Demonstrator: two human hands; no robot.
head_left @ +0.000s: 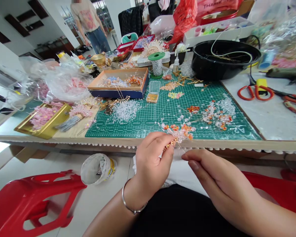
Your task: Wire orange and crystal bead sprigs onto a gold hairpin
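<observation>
My left hand [154, 161] is closed on a beaded hair ornament [181, 132], pinching it by a row of small gold rings. Orange and clear beads spread out from it on thin wires. My right hand [212, 174] pinches a fine wire [181, 148] that runs from the ornament, just right of the left hand. Both hands are in front of the table edge. Beyond them on the green cutting mat [143, 126] lie a pile of clear beads [126, 110], orange beads [193, 109] and a cluster of wired orange and clear beads [218, 115].
A cardboard box [118, 93] with beadwork, a small bead case [152, 97], a green spool [156, 56] and a black basin [224, 59] stand behind. Red-handled scissors [255, 93] lie right; a gold tray [43, 128] sits left. Red stools and a bucket [95, 169] are below. A person stands far back.
</observation>
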